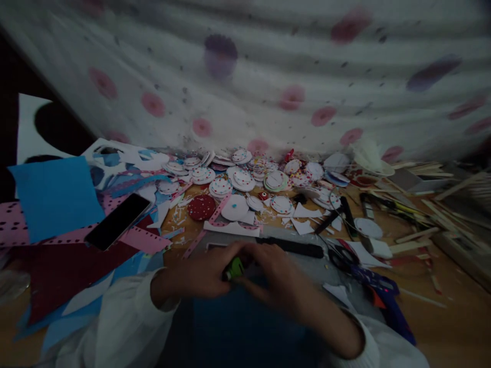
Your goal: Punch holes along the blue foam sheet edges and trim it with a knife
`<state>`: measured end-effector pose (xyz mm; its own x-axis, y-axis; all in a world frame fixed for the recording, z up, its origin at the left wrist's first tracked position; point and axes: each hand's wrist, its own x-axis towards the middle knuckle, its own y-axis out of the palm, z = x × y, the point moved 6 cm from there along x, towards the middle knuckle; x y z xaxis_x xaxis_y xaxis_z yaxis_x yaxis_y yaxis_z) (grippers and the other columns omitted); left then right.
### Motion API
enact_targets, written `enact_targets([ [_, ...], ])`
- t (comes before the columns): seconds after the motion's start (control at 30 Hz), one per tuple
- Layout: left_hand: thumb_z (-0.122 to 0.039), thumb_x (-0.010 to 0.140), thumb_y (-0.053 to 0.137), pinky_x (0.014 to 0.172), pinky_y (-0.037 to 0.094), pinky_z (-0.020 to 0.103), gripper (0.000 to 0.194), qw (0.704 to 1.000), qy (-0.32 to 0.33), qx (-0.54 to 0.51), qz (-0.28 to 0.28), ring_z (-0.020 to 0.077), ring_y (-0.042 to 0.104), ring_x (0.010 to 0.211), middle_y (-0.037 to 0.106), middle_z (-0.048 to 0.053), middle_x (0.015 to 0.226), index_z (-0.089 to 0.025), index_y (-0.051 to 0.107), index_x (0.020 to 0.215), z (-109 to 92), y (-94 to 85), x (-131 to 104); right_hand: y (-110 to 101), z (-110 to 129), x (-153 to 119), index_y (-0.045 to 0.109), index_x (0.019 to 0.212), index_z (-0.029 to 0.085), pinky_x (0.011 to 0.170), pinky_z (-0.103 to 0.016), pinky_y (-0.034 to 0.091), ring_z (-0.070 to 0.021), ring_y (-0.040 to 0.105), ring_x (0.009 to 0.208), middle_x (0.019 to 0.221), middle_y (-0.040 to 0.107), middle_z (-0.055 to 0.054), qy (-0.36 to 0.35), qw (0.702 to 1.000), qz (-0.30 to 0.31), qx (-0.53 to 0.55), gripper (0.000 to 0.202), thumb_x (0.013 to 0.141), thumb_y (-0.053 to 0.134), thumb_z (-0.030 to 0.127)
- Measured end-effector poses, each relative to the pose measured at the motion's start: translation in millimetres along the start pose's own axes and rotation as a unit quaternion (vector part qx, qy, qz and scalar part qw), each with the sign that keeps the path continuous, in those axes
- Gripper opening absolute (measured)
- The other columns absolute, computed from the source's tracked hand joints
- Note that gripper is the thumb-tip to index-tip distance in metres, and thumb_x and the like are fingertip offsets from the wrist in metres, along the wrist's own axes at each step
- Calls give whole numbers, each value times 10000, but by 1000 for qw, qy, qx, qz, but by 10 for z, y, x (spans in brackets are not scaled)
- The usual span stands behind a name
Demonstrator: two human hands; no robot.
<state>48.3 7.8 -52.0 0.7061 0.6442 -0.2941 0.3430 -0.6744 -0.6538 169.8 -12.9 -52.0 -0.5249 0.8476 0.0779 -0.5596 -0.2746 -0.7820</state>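
In the head view both my hands meet close in front of me, low over the grey work mat. My left hand (203, 268) is closed around a small bright green object (234, 268), whose kind I cannot make out; most of it is hidden by my fingers. Curled over from the other side, my right hand (274, 273) has its thumb at the green object and its fingertips against my left fingers. A dark blue sheet (245, 322) shows below the hands. Just behind them lies a tool with a long black handle (293, 247).
Layered paper discs (241, 178) crowd the back by the flowered curtain (245, 61). A phone (117, 221) rests on coloured sheets at left, near a blue square sheet (57, 197). Scissors (343, 258), a blue glue gun (379, 289) and wooden sticks (416, 235) lie at right.
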Motion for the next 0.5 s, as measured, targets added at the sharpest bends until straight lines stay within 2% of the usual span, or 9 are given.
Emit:
enact_targets([
  [0.13,-109,692,504,883,484,293,738,1000,19,2,3,226,581,1131,613,22,1262,-264,342,1395,35,64,10,60,-7,8,627,952,149,790,-401,449,-254,624,868,928,692,-97,26,997,20,-71,232,886,604,370],
  [0.2,-112,694,504,885,480,282,779,1000,21,-4,0,225,575,1140,598,21,1293,-278,300,1428,35,59,-5,59,-5,-12,649,881,147,794,-435,446,-281,616,865,890,692,-111,31,993,24,-109,281,890,588,421],
  [0.27,-123,691,527,898,474,286,795,1000,14,-1,-5,233,572,1145,587,23,1313,-289,296,1433,33,46,-27,26,16,-35,653,904,144,799,-451,448,-299,606,889,908,686,-120,31,993,9,-113,295,871,611,434],
  [0.4,-148,730,535,942,444,305,689,999,37,-5,-27,244,546,1185,564,27,1339,-266,358,1386,-9,44,-65,20,92,-27,579,1060,153,823,-395,467,-262,603,962,1043,663,-107,9,1000,-21,1,350,791,724,324],
  [0.5,-128,734,482,895,452,291,629,998,42,3,-45,250,566,1147,607,39,1257,-221,394,1350,-10,60,-80,126,64,16,530,1077,180,769,-322,488,-201,630,896,1014,674,-67,25,993,-9,111,346,790,716,230],
])
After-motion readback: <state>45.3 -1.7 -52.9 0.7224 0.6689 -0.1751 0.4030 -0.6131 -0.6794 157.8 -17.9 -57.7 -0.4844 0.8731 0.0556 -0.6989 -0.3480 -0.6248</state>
